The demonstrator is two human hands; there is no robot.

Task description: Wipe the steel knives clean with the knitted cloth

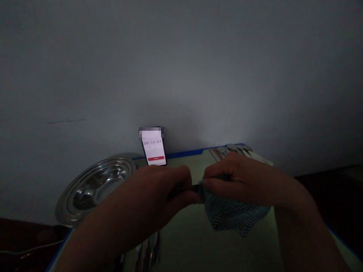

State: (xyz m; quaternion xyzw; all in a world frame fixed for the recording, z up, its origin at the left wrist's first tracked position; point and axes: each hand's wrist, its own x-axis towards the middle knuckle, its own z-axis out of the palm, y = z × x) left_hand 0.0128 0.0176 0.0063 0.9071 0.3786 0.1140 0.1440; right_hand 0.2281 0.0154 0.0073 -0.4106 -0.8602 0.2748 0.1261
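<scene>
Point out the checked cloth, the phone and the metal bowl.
Checked cloth [235, 216]: head view, on its hanging part.
Phone [154, 151]: head view, on its lit screen.
Metal bowl [92, 189]: head view, on its shiny inside.

Counted one left hand [172, 185], one right hand [234, 177]; one cloth [238, 213]; one slim dark item [195, 187]; one phone [154, 148]; one metal basin [95, 185]; one white cable [42, 247]; one surface [184, 243]; at least three near utensils [145, 251], at least four far utensils [231, 147], partly hidden.

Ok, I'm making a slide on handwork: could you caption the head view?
Left hand holds a thin item, right hand a cloth against it; phone, bowl and cutlery nearby.
</scene>
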